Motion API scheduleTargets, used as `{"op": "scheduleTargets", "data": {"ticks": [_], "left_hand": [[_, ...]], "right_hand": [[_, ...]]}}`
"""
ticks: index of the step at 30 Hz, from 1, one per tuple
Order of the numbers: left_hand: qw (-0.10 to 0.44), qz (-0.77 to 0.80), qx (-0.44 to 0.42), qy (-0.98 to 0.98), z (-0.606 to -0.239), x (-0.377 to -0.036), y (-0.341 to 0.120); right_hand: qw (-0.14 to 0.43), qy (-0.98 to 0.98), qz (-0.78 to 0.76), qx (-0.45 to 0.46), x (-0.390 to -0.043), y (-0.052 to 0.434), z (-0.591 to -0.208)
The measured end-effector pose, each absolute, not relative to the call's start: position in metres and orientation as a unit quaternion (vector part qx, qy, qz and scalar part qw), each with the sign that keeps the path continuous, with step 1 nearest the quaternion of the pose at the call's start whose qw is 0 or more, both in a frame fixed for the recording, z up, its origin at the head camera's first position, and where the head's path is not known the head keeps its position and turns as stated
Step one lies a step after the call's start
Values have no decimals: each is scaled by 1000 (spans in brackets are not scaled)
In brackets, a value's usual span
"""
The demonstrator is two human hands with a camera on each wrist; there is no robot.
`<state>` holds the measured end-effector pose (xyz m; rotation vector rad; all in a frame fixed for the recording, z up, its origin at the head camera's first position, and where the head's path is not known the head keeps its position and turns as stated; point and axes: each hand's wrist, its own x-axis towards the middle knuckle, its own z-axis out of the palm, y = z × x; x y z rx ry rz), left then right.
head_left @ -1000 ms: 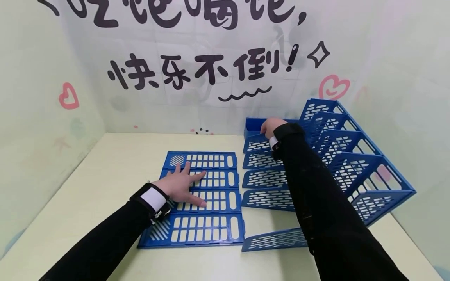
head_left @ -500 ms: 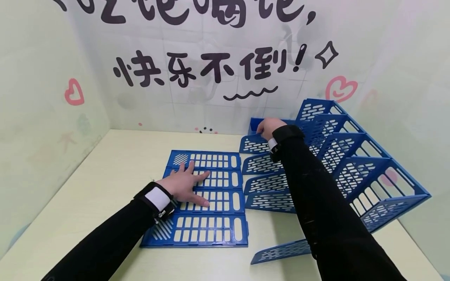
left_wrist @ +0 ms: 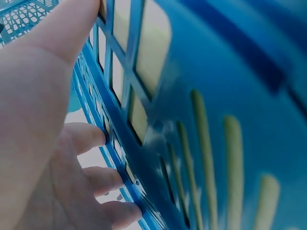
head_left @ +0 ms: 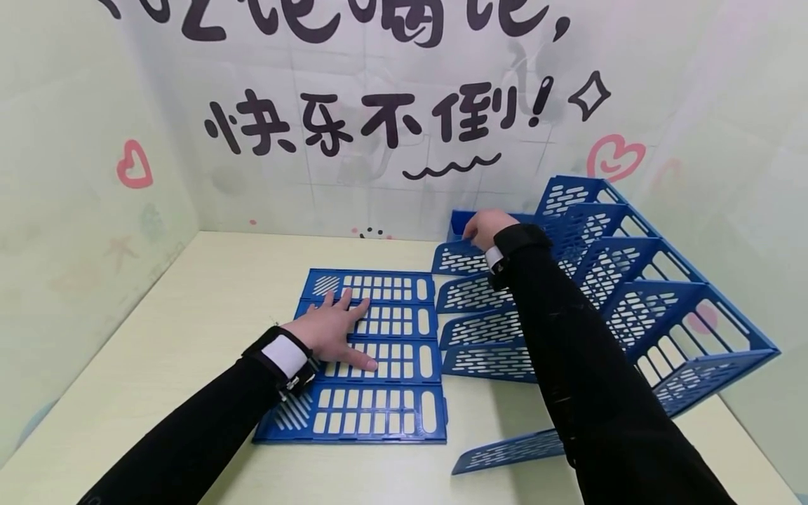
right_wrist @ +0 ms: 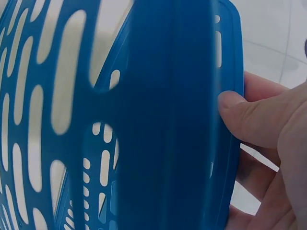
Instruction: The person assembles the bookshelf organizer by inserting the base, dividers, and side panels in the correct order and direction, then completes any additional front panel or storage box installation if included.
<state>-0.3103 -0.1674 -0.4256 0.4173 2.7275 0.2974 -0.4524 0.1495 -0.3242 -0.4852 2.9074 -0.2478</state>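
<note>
A pale cream tabletop (head_left: pixel 189 308) is enclosed by light walls; the back wall (head_left: pixel 379 105) carries large black characters and pink hearts.

A blue slotted panel (head_left: pixel 372 358), made of four joined sections, lies flat on the tabletop left of centre. It is pressed down by the left hand (head_left: pixel 331 331), whose fingers are spread and straight across the middle sections; in the left wrist view the fingers (left_wrist: pixel 91 139) are seen lying against the grid bars.

To the right, a blue rack (head_left: pixel 606 280) of stepped, perforated dividers is tilted up off the tabletop, its near lower corner resting just beside the panel. Its far upper edge is gripped by the right hand (head_left: pixel 486 228). In the right wrist view the thumb (right_wrist: pixel 249 117) is curled over the rim of a blue wall, with the other fingers behind it, so the edge is pinched.

The rack is judged to be light, since it is tilted by one hand. The plastic looks stiff but thin and smooth; it may slip or flex under a loose hold. The solid rims are thought to be the better place to take hold, rather than the slotted webs. The flat panel can be steadied by a spread palm.
</note>
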Motion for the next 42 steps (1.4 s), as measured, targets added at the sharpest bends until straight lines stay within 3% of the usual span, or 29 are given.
{"op": "scheduleTargets", "data": {"ticks": [11,33,42], "left_hand": [[173,110,154,967,-425,-308,-167],[173,115,157,966,-427,-308,-171],[171,106,165,966,-430,-310,-171]], "right_hand": [[76,978,-90,-170,-446,146,-322],[139,970,-56,-192,-447,142,-316],[131,970,-61,-194,-443,135,-317]]}}
